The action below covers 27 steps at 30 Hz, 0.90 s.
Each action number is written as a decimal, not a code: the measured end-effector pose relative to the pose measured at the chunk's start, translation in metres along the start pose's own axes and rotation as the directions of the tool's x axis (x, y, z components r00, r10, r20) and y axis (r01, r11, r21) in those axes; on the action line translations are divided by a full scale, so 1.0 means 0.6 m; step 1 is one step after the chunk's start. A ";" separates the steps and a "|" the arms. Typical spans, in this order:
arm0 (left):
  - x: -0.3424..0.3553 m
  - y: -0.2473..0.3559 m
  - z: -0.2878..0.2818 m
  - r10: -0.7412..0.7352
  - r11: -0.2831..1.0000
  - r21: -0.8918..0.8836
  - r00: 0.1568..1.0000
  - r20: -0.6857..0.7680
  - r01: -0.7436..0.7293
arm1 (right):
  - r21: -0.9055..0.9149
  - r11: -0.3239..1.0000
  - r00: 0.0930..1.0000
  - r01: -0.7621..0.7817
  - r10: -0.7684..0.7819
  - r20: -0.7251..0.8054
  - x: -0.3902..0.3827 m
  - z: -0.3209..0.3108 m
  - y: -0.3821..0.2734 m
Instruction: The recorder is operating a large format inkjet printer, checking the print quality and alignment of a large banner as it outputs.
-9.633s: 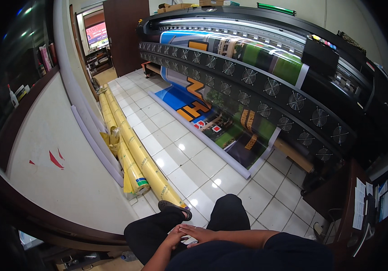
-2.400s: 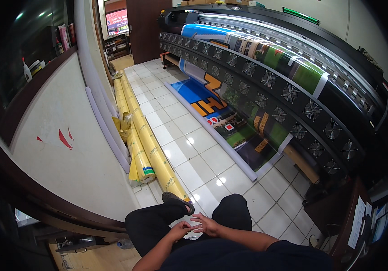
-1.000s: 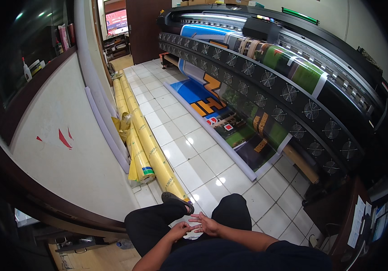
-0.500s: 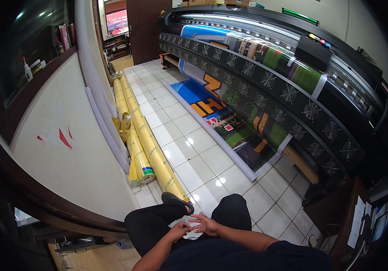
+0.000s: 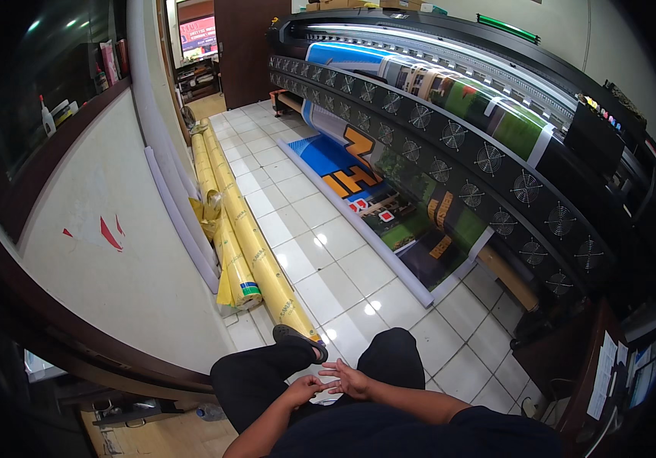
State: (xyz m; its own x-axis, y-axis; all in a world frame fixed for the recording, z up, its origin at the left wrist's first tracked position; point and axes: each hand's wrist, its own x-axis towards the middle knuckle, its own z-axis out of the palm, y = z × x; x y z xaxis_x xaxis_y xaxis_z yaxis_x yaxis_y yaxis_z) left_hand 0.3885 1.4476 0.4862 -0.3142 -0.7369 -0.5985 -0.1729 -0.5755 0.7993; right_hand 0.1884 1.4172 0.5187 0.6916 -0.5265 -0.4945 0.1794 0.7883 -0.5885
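Note:
My left hand (image 5: pixel 304 389) is in front of my lap with its fingers drawn together. Their tips meet the fingers of my right hand (image 5: pixel 348 379), and whatever they pinch there is too small to make out. My right hand is open, fingers stretched and spread toward the left one. Both hands are between my knees in dark trousers (image 5: pixel 391 359). Ahead to the right stands a wide-format printer (image 5: pixel 450 126), its dark carriage (image 5: pixel 594 137) toward the right end. A colourful printed banner (image 5: pixel 412 202) hangs from it down to the floor.
Yellow-wrapped rolls (image 5: pixel 248 244) lie along the left side of the white tiled floor (image 5: pixel 305 244), close to my sandal (image 5: pixel 301 341). Pale rolls (image 5: pixel 183 221) lean by the wall. A brown desk (image 5: pixel 572 374) with papers stands at right; a dark door (image 5: pixel 250 53) is at the back.
The printer's carriage has slid to the right along its rail. The picture on the far screen has changed. My hands stay almost exactly where they were.

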 end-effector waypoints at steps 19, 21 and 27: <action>0.007 -0.016 -0.006 0.018 1.000 0.000 0.999 0.046 -0.018 | 0.004 1.000 1.000 0.001 -0.001 0.008 0.000 0.003 -0.001; 0.008 -0.017 -0.004 0.010 0.999 -0.053 0.999 0.042 -0.008 | 0.002 1.000 1.000 0.001 -0.001 0.006 0.001 0.000 0.001; -0.001 0.014 0.005 -0.005 1.000 -0.009 1.000 0.026 0.005 | 0.014 1.000 1.000 0.008 -0.008 -0.010 0.000 -0.011 0.004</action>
State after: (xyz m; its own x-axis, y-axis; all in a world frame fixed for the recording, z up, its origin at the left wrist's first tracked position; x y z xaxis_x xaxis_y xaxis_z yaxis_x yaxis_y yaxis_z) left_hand 0.3844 1.4443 0.4933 -0.3379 -0.7247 -0.6005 -0.1659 -0.5822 0.7959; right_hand 0.1841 1.4166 0.5129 0.6834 -0.5356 -0.4961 0.1946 0.7886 -0.5834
